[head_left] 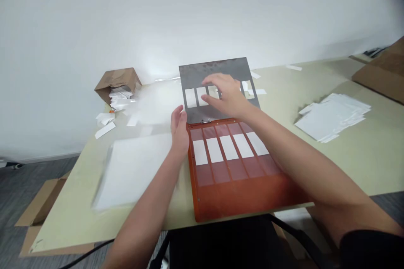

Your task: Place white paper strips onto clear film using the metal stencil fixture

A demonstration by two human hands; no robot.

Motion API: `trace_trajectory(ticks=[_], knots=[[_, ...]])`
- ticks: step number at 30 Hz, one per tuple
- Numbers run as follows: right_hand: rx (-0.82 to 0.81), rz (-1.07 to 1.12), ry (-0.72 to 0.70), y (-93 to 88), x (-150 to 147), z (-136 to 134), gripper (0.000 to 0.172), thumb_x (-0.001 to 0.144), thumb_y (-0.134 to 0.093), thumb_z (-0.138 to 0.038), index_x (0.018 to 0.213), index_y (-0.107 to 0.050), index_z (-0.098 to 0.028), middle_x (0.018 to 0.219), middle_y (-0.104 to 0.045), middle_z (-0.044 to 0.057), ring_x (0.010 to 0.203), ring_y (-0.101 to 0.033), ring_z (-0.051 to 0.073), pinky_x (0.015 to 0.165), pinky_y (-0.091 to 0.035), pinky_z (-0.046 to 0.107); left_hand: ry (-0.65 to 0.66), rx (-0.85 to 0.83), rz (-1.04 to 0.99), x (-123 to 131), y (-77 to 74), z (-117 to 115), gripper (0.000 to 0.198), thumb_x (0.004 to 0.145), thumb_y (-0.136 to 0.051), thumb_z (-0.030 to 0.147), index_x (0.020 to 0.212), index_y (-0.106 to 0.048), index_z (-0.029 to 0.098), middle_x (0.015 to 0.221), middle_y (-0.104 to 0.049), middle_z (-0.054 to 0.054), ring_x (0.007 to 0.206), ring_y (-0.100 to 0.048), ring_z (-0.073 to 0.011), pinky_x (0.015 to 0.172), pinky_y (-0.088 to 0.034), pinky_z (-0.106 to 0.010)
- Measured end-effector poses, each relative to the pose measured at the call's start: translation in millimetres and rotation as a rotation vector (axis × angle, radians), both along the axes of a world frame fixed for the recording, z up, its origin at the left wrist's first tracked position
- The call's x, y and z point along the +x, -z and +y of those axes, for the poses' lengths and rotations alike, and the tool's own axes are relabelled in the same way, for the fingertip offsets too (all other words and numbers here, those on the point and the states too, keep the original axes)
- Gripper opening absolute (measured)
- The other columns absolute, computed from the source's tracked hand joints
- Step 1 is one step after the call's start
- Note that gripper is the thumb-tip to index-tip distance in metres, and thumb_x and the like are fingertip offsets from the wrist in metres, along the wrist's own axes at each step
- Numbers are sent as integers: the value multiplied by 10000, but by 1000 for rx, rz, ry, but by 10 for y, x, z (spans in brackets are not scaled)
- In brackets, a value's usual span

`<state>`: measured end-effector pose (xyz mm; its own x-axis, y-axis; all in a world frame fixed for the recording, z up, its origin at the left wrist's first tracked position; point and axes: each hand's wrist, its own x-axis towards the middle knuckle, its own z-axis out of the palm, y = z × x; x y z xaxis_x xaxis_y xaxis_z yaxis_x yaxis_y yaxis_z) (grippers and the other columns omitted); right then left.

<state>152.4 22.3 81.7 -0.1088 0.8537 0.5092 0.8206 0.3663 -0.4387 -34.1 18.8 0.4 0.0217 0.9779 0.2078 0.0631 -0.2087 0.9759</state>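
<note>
An orange-brown board point(240, 193) lies flat on the table, its slots filled with several white rectangular pieces point(229, 147). A grey metal stencil plate point(214, 71) with rectangular cut-outs is hinged at the board's far edge and stands tilted up. My right hand point(225, 94) rests on the plate's face with fingers spread. My left hand point(179, 128) sits at the board's far-left corner beside the hinge, fingers held together and straight, nothing in it.
A stack of white sheets point(135, 168) lies left of the board. A heap of white pieces point(331, 115) lies at the right. A torn brown bag point(118, 82) spills white scraps at the back left. Cardboard boxes point(383, 71) stand far right. The table point(372, 155) is pale green.
</note>
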Motion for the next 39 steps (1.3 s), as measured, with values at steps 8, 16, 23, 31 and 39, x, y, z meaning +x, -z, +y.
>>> trace_trajectory(ticks=[8, 16, 23, 31, 39], knots=[[-359, -9, -293, 215, -176, -689, 242, 905, -590, -379, 1090, -663, -241, 1163, -722, 65, 1087, -642, 267, 992, -381, 488, 188, 241, 370, -347, -528, -46, 207, 902, -614, 389, 1022, -679, 234, 1105, -729, -41, 1043, -675, -218, 974, -518, -393], [-361, -174, -375, 501, -207, -780, 501, 712, -838, -437, 1103, -600, -232, 1150, -700, 72, 1260, -541, 318, 1084, -276, 541, 269, 493, 659, -653, -12, -118, 189, 943, -499, 263, 980, -683, 239, 1002, -761, -42, 980, -682, -227, 1006, -406, -456], [-354, -227, -411, 534, -198, -810, 537, 694, -838, -540, 1010, -544, -221, 1120, -714, 72, 1218, -548, 325, 1057, -248, 525, 433, 696, 879, -733, 34, -237, 266, 960, -465, 149, 1152, -624, 242, 1157, -748, -37, 1142, -646, -244, 1095, -208, -494], [-273, -289, -403, 602, -175, -794, 458, 749, -792, -523, 998, -570, -210, 1161, -730, 92, 1196, -571, 343, 1010, -238, 483, 484, 662, 891, -737, 51, -249, 249, 979, -491, 231, 1187, -627, 247, 1185, -742, -38, 1155, -635, -255, 1094, -198, -467], [-332, -313, -377, 564, -189, -801, 390, 774, -772, -488, 939, -539, -222, 1192, -732, 77, 1151, -589, 320, 912, -255, 443, 530, 538, 910, -737, 57, -237, 279, 982, -453, 284, 1181, -647, 276, 1203, -743, -35, 1197, -601, -281, 1084, -183, -500]])
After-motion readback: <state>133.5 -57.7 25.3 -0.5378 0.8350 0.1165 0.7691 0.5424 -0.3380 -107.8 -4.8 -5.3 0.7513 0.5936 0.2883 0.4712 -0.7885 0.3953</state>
